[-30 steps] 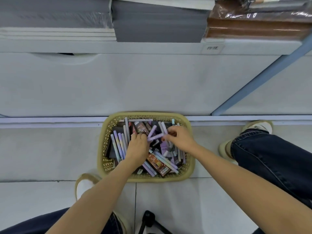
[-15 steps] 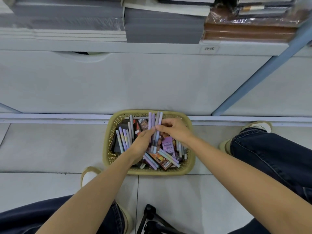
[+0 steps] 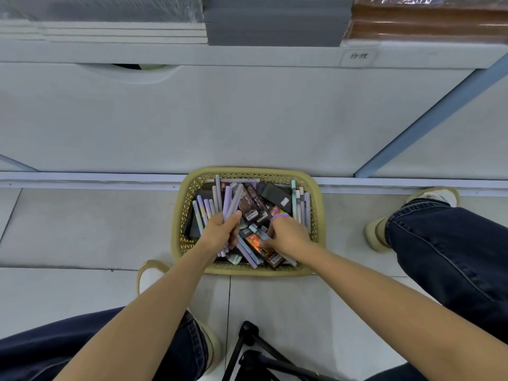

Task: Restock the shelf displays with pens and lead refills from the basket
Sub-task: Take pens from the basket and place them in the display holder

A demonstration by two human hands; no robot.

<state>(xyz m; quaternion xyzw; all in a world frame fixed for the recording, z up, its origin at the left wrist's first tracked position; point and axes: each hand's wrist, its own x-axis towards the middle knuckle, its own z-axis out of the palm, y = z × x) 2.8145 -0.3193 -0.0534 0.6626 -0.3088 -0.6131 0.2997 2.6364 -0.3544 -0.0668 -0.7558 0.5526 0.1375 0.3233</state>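
Head view, looking down at a tan basket on the tiled floor, against the base of a white shelf. Pens and dark refill packs fill the basket. The left hand is clamped around a bunch of purple pens. The right hand reaches among the loose pens with fingers curled; whether it grips anything cannot be told.

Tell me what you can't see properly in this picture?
- Head view: basket bottom, buried under pens and packets.
- Pens' lower ends, wrapped by the left hand.
- Right hand fingertips, dug among packets.
- Shelf label, too small to read.
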